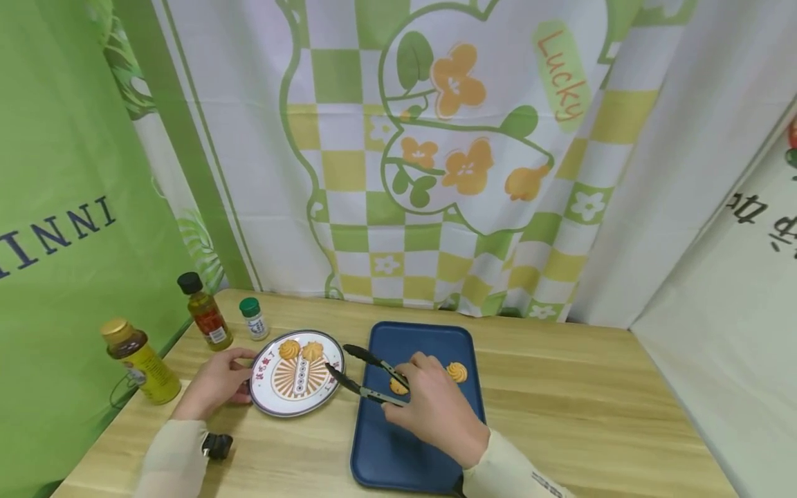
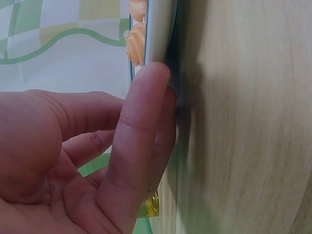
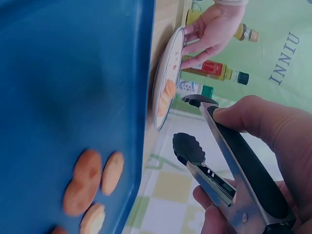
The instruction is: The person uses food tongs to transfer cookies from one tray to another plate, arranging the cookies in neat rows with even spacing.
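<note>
My right hand [image 1: 432, 404] grips a pair of tongs [image 1: 373, 395] with black tips. The tong arms stand apart with nothing between them, and their tips reach toward the plate's right edge. My left hand [image 1: 214, 380] holds the left rim of a round white plate [image 1: 268, 394], its fingertips [image 2: 151, 80] against the edge. Two swirled cookies [image 1: 289, 349] lie on the plate's far part. A dark blue tray [image 1: 398, 456] lies beneath my right hand with more cookies [image 1: 456, 372] on it; the hand partly hides them in the head view.
On the left stand a yellow-labelled bottle [image 1: 149, 370] with a gold cap, a dark-capped bottle [image 1: 208, 315] and a small green-capped jar [image 1: 254, 319]. A patterned curtain [image 1: 423, 270] hangs behind the wooden table [image 1: 573, 408].
</note>
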{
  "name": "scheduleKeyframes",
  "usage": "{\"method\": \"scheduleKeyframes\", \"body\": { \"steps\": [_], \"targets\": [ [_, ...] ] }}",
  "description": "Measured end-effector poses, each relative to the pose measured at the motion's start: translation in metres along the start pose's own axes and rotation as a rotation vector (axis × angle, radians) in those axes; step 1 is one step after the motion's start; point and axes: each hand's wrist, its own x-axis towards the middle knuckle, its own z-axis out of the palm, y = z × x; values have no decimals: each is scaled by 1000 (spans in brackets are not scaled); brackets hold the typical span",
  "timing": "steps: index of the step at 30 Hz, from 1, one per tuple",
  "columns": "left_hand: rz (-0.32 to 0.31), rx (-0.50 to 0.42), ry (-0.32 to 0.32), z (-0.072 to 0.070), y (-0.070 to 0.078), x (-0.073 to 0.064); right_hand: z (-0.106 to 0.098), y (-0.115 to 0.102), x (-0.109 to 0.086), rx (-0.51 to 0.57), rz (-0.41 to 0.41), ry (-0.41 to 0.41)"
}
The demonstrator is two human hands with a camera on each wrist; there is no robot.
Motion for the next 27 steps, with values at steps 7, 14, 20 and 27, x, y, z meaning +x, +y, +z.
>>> {"method": "scheduleKeyframes", "body": {
  "steps": [7,14,20,27],
  "targets": [
    [1,11,-2,1,1,-3,-12,24,-22,7,59,9],
    [-5,-11,-12,1,1,-1,-26,42,-38,-46,106,23],
    [-5,-16,-10,0,0,-1,-26,51,-48,-83,130,20],
    [-2,-22,-11,-1,0,-1,-27,56,-53,-100,161,11]
  ]
}}
